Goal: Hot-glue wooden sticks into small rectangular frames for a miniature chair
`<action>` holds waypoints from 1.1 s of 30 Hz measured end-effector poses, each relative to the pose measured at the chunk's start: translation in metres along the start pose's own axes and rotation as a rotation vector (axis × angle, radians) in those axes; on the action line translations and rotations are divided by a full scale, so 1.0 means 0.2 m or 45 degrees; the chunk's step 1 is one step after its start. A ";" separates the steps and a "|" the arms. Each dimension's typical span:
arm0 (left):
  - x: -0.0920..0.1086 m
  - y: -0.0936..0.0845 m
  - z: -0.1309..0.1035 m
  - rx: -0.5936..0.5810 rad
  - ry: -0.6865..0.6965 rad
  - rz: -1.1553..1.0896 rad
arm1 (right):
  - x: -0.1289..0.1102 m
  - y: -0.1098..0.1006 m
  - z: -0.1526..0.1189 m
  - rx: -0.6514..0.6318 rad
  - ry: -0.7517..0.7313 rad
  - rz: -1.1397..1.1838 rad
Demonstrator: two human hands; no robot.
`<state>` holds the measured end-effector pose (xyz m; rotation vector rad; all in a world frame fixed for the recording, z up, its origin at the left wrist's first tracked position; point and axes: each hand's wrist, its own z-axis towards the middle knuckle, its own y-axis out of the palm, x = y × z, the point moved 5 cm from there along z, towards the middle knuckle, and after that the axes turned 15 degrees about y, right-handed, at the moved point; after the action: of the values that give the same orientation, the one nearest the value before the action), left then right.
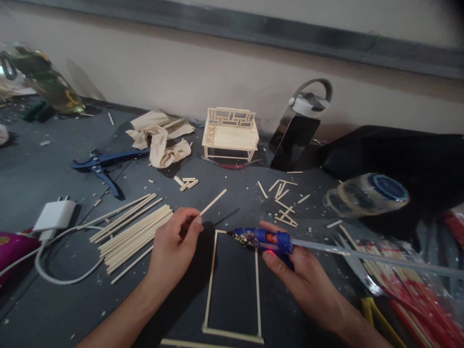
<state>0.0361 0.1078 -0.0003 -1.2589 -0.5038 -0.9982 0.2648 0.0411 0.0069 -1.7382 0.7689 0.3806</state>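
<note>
Between the fingertips of my left hand (179, 237) is a thin wooden stick (213, 202), tilted up to the right. My right hand (300, 270) is wrapped round a blue hot glue gun (259, 240), a long clear glue stick (348, 250) trailing from its back. The gun's nozzle is at the upper left part of a rectangular stick frame (210, 285) lying flat on the dark table; whether it touches cannot be told. Left of my left hand lies a row of round wooden sticks (136, 241). Beyond both hands stands a small bench model (231, 135) made of sticks.
Blue cutters (105, 162) and crumpled brown paper (163, 140) lie at the back left. A white charger (54, 215) with a cable is at the left. Short stick offcuts (284, 203), a phone (295, 142), a clear jar (366, 195) and packaged sticks (409, 285) occupy the right.
</note>
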 end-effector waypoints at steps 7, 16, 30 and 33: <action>-0.01 0.00 0.00 -0.019 -0.003 0.012 | 0.01 -0.01 -0.01 0.011 -0.015 -0.022; -0.01 0.00 0.00 -0.029 0.008 0.035 | 0.04 -0.05 -0.03 0.092 0.043 -0.014; -0.02 0.00 0.00 -0.033 -0.008 0.023 | 0.09 -0.07 -0.06 0.098 0.108 0.025; -0.02 0.00 0.00 -0.029 -0.009 0.012 | 0.09 -0.07 -0.06 0.093 0.118 0.030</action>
<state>0.0342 0.1092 -0.0042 -1.2846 -0.4926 -0.9939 0.2870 0.0262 0.0100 -1.6886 0.8602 0.2856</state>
